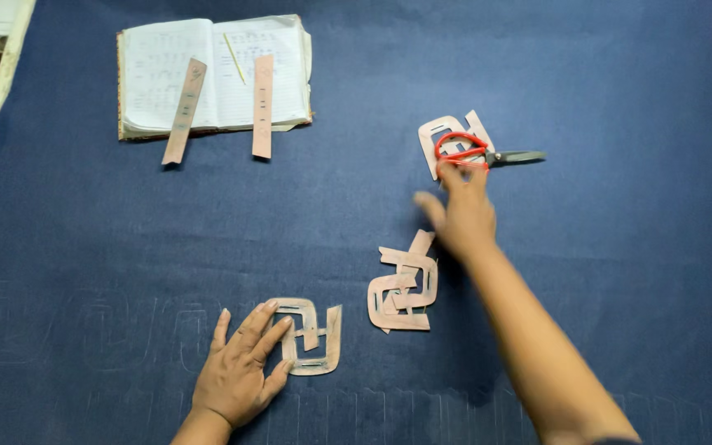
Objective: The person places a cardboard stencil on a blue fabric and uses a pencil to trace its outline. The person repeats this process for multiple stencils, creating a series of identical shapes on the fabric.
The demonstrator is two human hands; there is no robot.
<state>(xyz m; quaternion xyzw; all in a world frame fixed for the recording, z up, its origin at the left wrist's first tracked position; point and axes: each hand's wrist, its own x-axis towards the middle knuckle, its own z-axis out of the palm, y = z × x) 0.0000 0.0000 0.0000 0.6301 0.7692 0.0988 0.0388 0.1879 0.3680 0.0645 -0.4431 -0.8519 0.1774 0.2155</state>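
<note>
1. The right hand [463, 216] reached away from the person across the dark blue cloth [620, 313], its fingers extended and touching the red handles of a pair of scissors [488, 154]. Whether the fingers had closed on the handles could not be told; nothing was clearly gripped.
2. The scissors lay towards the far right part of the cloth, long axis running left to right, red loops on the left and grey blades pointing to the right edge. They rested partly on a pinkish cut-out stencil [448, 136].
3. The scissors lay straight ahead of the right hand, just beyond its fingertips; the left hand was well apart from them, so the right was plainly the nearer.
4. The left hand [236, 375] lay flat near the near edge, fingers spread open, pressing on the left side of a second stencil [316, 336] and holding nothing.
5. A small pile of stencils [404, 288] lay between the two hands, just beside the right wrist.
6. An open notebook [216, 74] sat at the far left corner, with two cardboard strips [185, 111] lying over its near edge.
</note>
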